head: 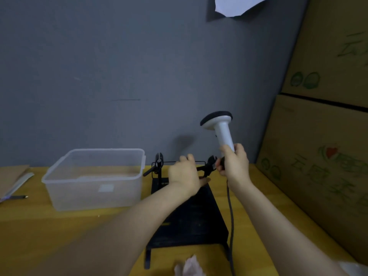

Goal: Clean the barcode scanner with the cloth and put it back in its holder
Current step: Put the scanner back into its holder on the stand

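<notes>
My right hand [235, 162] grips the handle of the white barcode scanner [222, 130], held upright above the table with its dark-rimmed head on top. The scanner's dark cable [231, 212] hangs down from that hand to the table's front. My left hand [184, 174] rests on the black holder stand [191, 218], its fingers on the wire frame and clamp [209, 166] at the back. Whether those fingers grip the frame is unclear. A crumpled pale cloth [189, 266] lies on the table at the front edge, touched by neither hand.
A clear plastic tub [95, 180] stands left of the stand on the yellow table [59, 226]. A pen [19, 197] and cardboard sheets [12, 178] lie at far left. Stacked cardboard boxes [322, 136] wall off the right; a grey wall is behind.
</notes>
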